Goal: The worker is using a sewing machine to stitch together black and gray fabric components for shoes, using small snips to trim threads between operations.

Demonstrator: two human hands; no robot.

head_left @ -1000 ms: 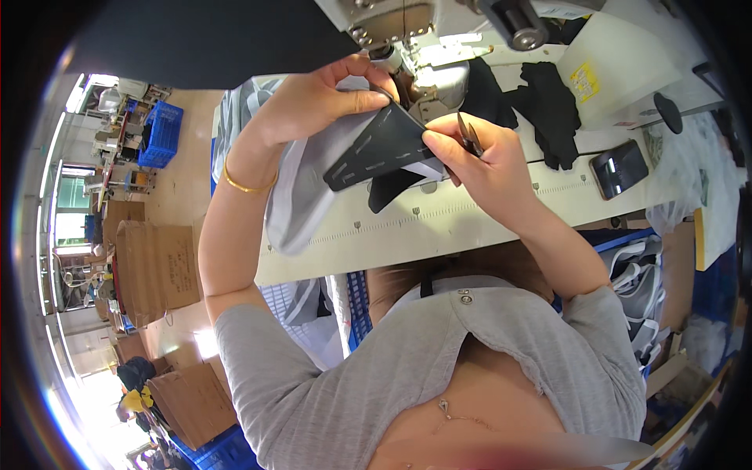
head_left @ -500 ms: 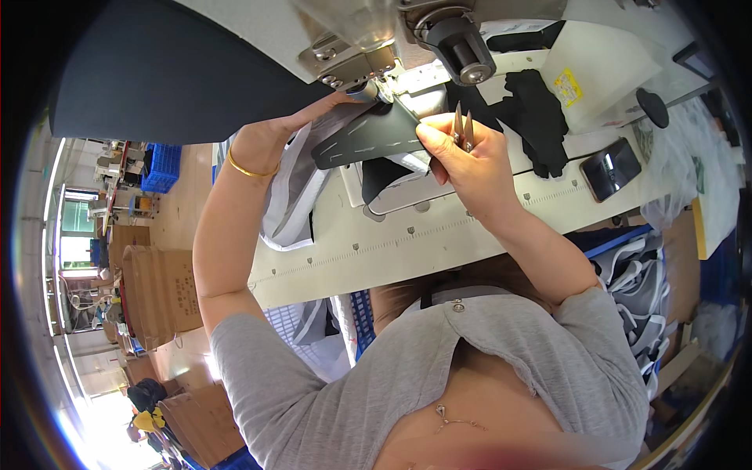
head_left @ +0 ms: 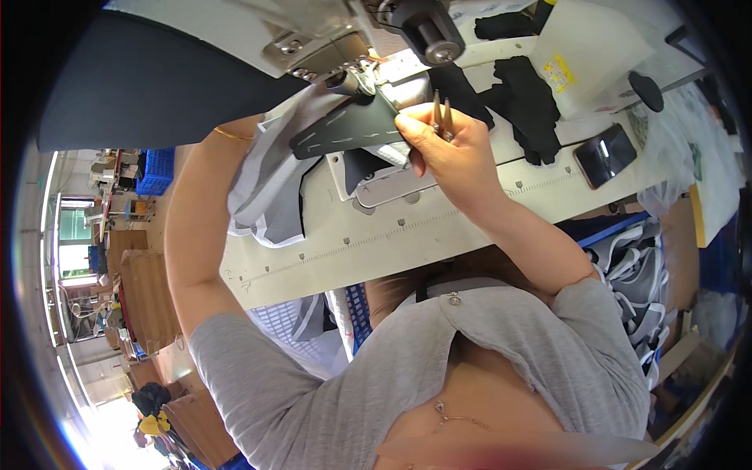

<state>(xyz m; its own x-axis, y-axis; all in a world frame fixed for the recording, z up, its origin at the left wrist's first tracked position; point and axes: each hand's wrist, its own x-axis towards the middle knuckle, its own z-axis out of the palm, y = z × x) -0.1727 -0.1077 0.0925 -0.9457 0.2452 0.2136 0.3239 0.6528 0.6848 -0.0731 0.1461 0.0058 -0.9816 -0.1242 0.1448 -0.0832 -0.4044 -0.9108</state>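
Fabric first: keep the dark stitched panel (head_left: 352, 133) flat under the sewing machine's needle (head_left: 356, 78) while your right hand (head_left: 450, 149), fingers closed on tweezers (head_left: 440, 113), pins its edge; your left hand is hidden behind the machine, grip unclear

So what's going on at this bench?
A person sits at a sewing machine, holding a dark fabric piece at the needle area. The right hand pinches its edge while gripping tweezers. The left hand is hidden behind grey fabric. A phone lies on the table.
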